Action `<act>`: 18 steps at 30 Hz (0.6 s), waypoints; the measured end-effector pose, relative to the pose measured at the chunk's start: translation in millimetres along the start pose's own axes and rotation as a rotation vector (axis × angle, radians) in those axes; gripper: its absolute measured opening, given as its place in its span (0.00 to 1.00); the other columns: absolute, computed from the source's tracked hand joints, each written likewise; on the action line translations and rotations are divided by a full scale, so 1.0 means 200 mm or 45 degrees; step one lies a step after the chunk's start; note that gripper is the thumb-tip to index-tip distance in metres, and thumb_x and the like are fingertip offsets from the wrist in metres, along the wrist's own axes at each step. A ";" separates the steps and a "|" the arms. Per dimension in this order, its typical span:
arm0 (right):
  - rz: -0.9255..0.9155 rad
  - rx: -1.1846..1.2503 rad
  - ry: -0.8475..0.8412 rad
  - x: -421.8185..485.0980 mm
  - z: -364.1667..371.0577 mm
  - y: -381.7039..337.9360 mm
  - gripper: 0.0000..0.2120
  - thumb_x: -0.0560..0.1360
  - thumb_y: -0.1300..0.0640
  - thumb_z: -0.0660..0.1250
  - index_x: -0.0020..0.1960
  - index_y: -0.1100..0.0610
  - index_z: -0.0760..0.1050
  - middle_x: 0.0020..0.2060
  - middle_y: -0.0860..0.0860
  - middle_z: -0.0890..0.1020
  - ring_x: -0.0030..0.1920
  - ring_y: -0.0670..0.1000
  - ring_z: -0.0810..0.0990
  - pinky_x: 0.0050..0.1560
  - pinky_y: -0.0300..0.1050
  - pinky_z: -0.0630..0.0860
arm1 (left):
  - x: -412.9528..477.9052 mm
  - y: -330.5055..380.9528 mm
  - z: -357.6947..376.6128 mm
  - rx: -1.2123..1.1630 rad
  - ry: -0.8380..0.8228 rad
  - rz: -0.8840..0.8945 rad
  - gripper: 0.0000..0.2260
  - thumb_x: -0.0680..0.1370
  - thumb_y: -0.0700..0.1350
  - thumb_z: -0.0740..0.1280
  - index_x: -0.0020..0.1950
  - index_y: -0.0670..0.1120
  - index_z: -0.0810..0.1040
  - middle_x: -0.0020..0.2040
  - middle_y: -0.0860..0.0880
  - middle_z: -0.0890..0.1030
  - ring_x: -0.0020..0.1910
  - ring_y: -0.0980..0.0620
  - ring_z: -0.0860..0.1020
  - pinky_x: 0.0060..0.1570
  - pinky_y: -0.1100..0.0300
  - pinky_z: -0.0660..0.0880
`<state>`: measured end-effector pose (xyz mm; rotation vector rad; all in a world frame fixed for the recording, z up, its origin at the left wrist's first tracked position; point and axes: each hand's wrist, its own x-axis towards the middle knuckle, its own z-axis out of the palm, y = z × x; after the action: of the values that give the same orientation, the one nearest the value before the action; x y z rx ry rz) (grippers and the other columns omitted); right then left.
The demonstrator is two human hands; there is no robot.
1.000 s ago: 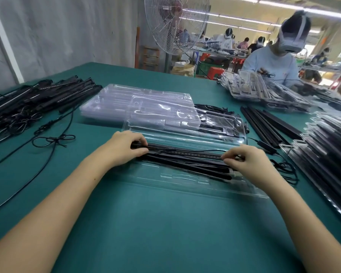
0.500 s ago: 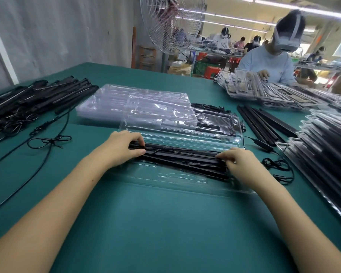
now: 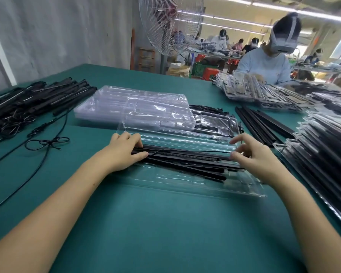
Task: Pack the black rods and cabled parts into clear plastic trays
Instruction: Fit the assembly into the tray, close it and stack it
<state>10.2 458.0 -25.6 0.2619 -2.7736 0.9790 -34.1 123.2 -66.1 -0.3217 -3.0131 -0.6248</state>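
A clear plastic tray (image 3: 185,182) lies open on the green table in front of me. Black rods (image 3: 187,160) with a thin black cable (image 3: 201,152) lie across its middle. My left hand (image 3: 124,150) holds the left ends of the rods, thumb underneath and fingers curled over the top. My right hand (image 3: 252,156) is at the right ends of the rods, pinching the cable between thumb and a finger, with the other fingers lifted and spread.
Empty clear trays (image 3: 138,107) are stacked behind. Cabled black rods (image 3: 34,103) are heaped at the left, a loose knotted cable (image 3: 47,143) trailing from them. Loose black rods (image 3: 264,125) and packed trays (image 3: 327,150) sit at the right. A person (image 3: 266,64) works across the table.
My right hand has lifted its fingers off the rods and spread them, keeping a pinch on the cable. My left hand has stayed on the rods' left ends.
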 end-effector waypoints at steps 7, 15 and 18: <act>0.172 -0.302 -0.076 0.00 -0.03 0.02 0.04 0.75 0.55 0.67 0.47 0.54 0.79 0.43 0.49 0.81 0.42 0.49 0.79 0.45 0.45 0.77 | 0.01 -0.01 0.00 -0.048 -0.011 -0.009 0.11 0.76 0.58 0.65 0.51 0.56 0.68 0.54 0.53 0.67 0.55 0.54 0.60 0.54 0.57 0.63; 0.580 -0.464 -0.035 -0.02 -0.18 0.26 0.22 0.71 0.73 0.54 0.50 0.55 0.80 0.48 0.56 0.81 0.49 0.54 0.78 0.49 0.41 0.72 | 0.00 -0.06 -0.01 -0.140 0.069 0.021 0.09 0.75 0.56 0.67 0.48 0.55 0.70 0.48 0.56 0.69 0.54 0.52 0.63 0.53 0.58 0.62; 0.591 -0.403 0.129 -0.01 -0.17 0.31 0.17 0.71 0.69 0.56 0.46 0.52 0.78 0.47 0.56 0.82 0.46 0.54 0.77 0.47 0.43 0.73 | 0.00 -0.07 -0.01 -0.130 0.070 0.021 0.09 0.75 0.56 0.67 0.49 0.55 0.71 0.50 0.54 0.70 0.54 0.51 0.64 0.54 0.57 0.63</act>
<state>2.0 526.9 -36.3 -0.4819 -2.8919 0.5901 -37.3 109.7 -68.6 -0.3280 -2.9293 -0.7746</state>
